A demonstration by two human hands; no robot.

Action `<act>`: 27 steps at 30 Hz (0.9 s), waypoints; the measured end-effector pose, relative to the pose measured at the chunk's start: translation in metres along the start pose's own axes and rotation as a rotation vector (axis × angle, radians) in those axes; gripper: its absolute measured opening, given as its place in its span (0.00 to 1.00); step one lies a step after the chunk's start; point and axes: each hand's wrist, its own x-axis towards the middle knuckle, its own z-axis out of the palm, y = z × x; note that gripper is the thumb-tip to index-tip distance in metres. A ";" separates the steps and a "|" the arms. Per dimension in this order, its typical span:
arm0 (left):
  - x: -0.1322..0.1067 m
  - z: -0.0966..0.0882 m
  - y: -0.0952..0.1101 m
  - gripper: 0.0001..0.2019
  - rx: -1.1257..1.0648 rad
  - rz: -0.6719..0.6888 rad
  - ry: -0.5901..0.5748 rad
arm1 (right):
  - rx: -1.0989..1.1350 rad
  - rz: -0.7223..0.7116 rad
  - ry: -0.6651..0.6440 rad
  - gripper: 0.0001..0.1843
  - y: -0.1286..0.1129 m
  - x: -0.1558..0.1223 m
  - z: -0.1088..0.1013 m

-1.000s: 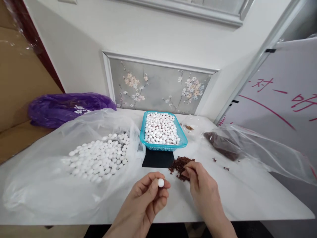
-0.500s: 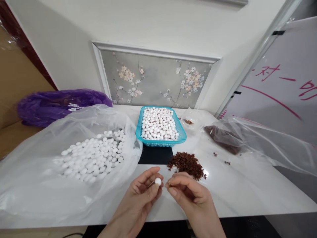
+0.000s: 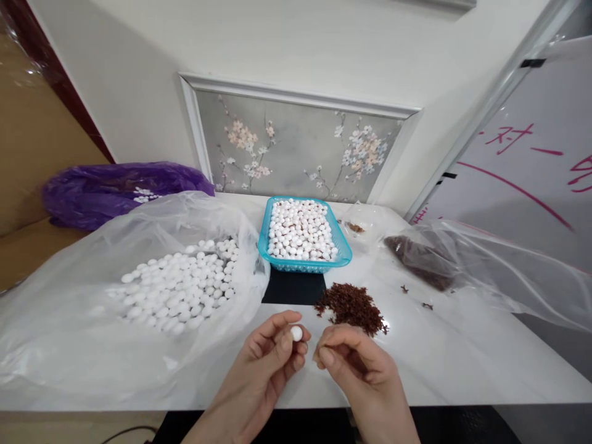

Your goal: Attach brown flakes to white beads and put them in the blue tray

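Observation:
Between the thumb and fingers of my left hand [image 3: 271, 354] is a small white ball [image 3: 296, 333]. Just to its right, my right hand [image 3: 363, 364] is closed in a pinch; whatever its fingertips hold is too small or hidden to make out. Beyond the right hand lies a heap of small dark red-brown star-shaped pieces [image 3: 354, 306]. A blue plastic basket [image 3: 342, 256] farther back is filled with white balls, with reddish bits showing among them. Many more white balls [image 3: 185, 283] lie in a large clear plastic bag [image 3: 83, 345] on the left.
A purple bag [image 3: 92, 194] lies at the back left beside cardboard. On the right, a clear bag [image 3: 425, 265] holds dark red-brown pieces, and a small clear bag [image 3: 365, 225] lies behind. A few loose pieces [image 3: 428, 306] are scattered on the white table [image 3: 476, 357].
My right hand has drawn slightly away from the ball, widening the gap between the hands. My left hand still holds the ball. The whole view has shifted a little.

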 end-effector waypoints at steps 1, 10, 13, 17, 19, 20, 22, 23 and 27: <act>0.000 0.000 0.000 0.08 -0.016 -0.006 0.001 | -0.009 0.006 -0.005 0.03 0.000 0.000 0.001; -0.001 -0.003 -0.003 0.09 0.036 0.025 -0.040 | 0.149 0.122 -0.005 0.05 0.002 -0.002 0.006; 0.000 -0.002 -0.003 0.09 0.040 0.026 -0.069 | 0.153 0.127 -0.018 0.06 0.006 -0.001 0.006; 0.000 -0.001 -0.002 0.07 0.024 0.033 -0.088 | 0.128 0.089 -0.102 0.05 0.006 0.000 0.009; 0.000 -0.001 -0.002 0.05 0.015 0.029 -0.078 | 0.106 0.052 -0.079 0.04 0.003 -0.001 0.013; 0.000 -0.002 -0.002 0.04 0.015 0.025 -0.075 | 0.100 0.026 -0.059 0.04 0.002 -0.001 0.016; -0.001 -0.002 -0.002 0.04 0.021 0.025 -0.075 | 0.093 -0.020 -0.032 0.04 0.000 -0.001 0.020; -0.001 -0.002 -0.002 0.04 0.026 0.028 -0.078 | 0.090 -0.033 -0.034 0.04 0.000 -0.002 0.021; -0.002 -0.002 -0.002 0.04 0.044 0.046 -0.071 | 0.070 -0.041 -0.060 0.05 0.001 -0.002 0.023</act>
